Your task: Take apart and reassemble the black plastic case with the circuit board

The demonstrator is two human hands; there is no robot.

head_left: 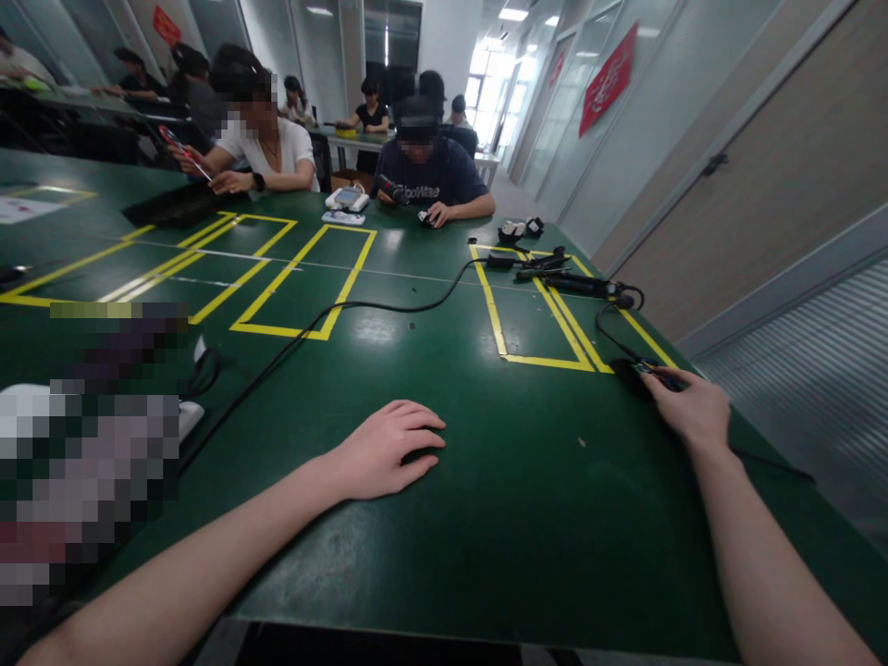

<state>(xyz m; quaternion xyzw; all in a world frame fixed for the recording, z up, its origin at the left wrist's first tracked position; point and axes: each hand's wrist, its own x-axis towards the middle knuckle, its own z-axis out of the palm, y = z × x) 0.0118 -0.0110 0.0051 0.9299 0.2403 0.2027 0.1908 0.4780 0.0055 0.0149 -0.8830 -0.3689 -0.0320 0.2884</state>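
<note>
My left hand (388,449) lies on the green table (486,518), fingers loosely curled and apart, with nothing in it. My right hand (686,407) reaches to the right edge and closes over a small dark tool (642,370) with a coloured tip, just outside a yellow taped rectangle (537,314). A black cable (326,319) runs across the table from the left toward a cluster of black tools (561,273) at the far right.
Several yellow taped boxes mark the table's far half. Two people sit across the table working with small devices (347,199); more people sit at tables behind. A blurred-out area (90,444) covers the left front. A grey wall runs along the right.
</note>
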